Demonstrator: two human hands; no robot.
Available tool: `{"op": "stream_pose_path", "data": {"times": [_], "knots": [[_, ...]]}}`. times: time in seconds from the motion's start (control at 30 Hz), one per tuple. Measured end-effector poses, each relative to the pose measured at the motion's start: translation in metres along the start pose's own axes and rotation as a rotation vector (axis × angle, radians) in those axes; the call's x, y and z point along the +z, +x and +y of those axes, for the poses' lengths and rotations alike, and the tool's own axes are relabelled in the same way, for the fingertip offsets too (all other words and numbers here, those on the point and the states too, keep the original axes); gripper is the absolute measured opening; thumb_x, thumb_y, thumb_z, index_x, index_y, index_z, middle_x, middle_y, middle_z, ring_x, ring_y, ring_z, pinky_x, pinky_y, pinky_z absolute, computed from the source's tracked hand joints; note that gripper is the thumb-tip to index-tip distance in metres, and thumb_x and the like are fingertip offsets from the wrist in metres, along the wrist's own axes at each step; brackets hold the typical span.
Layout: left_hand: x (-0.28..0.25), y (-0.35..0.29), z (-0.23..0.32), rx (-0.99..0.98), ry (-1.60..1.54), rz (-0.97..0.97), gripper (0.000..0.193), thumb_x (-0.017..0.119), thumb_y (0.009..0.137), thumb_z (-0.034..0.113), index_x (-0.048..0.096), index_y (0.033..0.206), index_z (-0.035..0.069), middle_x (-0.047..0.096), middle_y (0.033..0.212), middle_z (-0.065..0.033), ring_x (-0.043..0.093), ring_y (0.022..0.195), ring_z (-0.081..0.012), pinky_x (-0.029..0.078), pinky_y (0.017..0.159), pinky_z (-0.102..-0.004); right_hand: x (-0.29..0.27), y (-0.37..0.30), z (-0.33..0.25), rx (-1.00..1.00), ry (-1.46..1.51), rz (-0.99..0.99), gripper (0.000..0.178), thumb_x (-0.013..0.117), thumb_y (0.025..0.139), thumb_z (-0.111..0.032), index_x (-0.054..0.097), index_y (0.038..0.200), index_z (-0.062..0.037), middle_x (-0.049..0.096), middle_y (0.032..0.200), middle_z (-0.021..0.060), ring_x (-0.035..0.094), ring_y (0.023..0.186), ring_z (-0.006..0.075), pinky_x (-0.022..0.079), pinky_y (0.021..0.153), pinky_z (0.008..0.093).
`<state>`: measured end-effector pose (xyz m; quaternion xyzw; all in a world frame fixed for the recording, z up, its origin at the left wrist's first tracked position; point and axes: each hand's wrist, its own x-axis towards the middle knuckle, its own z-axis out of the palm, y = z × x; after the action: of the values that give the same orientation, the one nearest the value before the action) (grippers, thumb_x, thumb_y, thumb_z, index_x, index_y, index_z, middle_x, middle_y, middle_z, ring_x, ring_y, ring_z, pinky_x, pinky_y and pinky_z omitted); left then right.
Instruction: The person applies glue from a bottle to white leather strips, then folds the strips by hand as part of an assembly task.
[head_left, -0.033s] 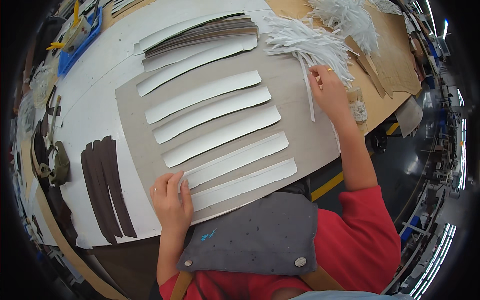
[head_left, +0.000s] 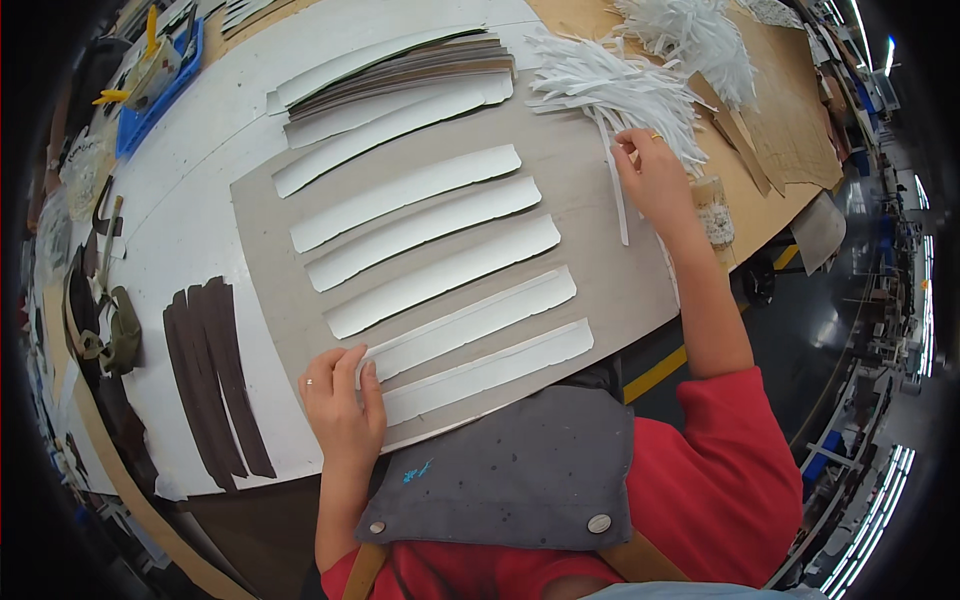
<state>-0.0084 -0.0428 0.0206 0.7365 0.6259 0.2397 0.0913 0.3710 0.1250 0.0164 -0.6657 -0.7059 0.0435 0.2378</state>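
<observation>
Just right of the left grip (head_left: pixel 345 405), the two nearest white curved pieces lie one beyond the other on a grey sheet (head_left: pixel 610 285), each with a narrow band along its far edge. The left grip's fingers are loosely curved, with a narrow gap between thumb and index finger, and they sit at the left ends of those pieces. Beyond the left grip, three more white pieces (head_left: pixel 440 280) lie in a row, well spaced, and past them another slips partly against a layered stack (head_left: pixel 400 75) with brown and grey edges.

Well to the right, the right grip (head_left: pixel 655 180) is narrow, its fingertips drawn close together beside a single white strip (head_left: pixel 617 195) that hangs toward the wearer from a loose heap of strips (head_left: pixel 620 95). I cannot tell whether the strip is pinched. Another white heap (head_left: pixel 700 45) lies farther off, beyond the right grip, and a pale cylinder (head_left: pixel 713 210) stands near its wrist.

Left of the left grip, dark brown strips (head_left: pixel 205 380) lie side by side on the white table (head_left: pixel 180 225); far beyond them is a blue tray (head_left: pixel 127 130).
</observation>
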Motion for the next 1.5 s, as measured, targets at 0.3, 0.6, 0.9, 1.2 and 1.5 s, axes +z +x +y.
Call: {"op": "stream_pose_path", "data": {"times": [0.3, 0.6, 0.9, 1.2, 1.5], "knots": [[-0.001, 0.034, 0.013, 0.132, -0.062, 0.013, 0.022, 0.064, 0.082, 0.005, 0.063, 0.105, 0.005, 0.059, 0.098, -0.0108, 0.056, 0.089, -0.0263, 0.040, 0.080, -0.0385, 0.012, 0.024, 0.018, 0.148, 0.149, -0.186, 0.016, 0.063, 0.084, -0.015, 0.062, 0.095, -0.0025, 0.063, 0.080, 0.0074, 0.062, 0.074, 0.0228, 0.049, 0.067, 0.0351], [0.003, 0.079, 0.044, 0.128, -0.597, -0.112, 0.020, 0.060, 0.088, 0.007, 0.061, 0.107, 0.003, 0.061, 0.104, -0.0118, 0.058, 0.097, -0.0292, 0.043, 0.086, -0.0377, -0.049, -0.016, -0.067, 0.365, 1.457, -0.637, 0.020, 0.064, 0.088, -0.008, 0.059, 0.105, 0.0016, 0.059, 0.079, 0.0017, 0.062, 0.070, 0.0106, 0.050, 0.065, 0.0254], [0.005, 0.074, 0.037, -0.116, -0.832, -0.392, 0.014, 0.057, 0.091, 0.004, 0.062, 0.103, -0.001, 0.063, 0.094, -0.0101, 0.062, 0.080, -0.0201, 0.049, 0.074, -0.0296, 0.005, -0.051, -0.136, 0.365, 1.431, -0.682, 0.016, 0.060, 0.092, -0.011, 0.058, 0.102, 0.0007, 0.064, 0.088, 0.0066, 0.066, 0.083, 0.0149, 0.054, 0.076, 0.0267], [0.020, 0.067, 0.008, -0.116, -0.441, -0.132, 0.007, 0.061, 0.085, 0.002, 0.063, 0.092, 0.001, 0.057, 0.081, -0.0082, 0.056, 0.068, -0.0224, 0.046, 0.063, -0.0315, 0.031, -0.051, -0.129, -0.138, 0.676, -0.460, 0.010, 0.060, 0.086, -0.004, 0.057, 0.095, -0.0016, 0.058, 0.085, 0.0102, 0.059, 0.075, 0.0222, 0.046, 0.064, 0.0335], [0.035, 0.067, 0.002, -0.046, -0.179, -0.062, 0.011, 0.061, 0.084, 0.000, 0.056, 0.094, 0.003, 0.057, 0.083, -0.0094, 0.058, 0.071, -0.0251, 0.047, 0.063, -0.0339, 0.046, -0.054, -0.130, -0.217, 0.495, -0.377, 0.008, 0.058, 0.082, 0.000, 0.052, 0.086, -0.0022, 0.055, 0.080, 0.0122, 0.055, 0.067, 0.0291, 0.044, 0.059, 0.0388]]}}
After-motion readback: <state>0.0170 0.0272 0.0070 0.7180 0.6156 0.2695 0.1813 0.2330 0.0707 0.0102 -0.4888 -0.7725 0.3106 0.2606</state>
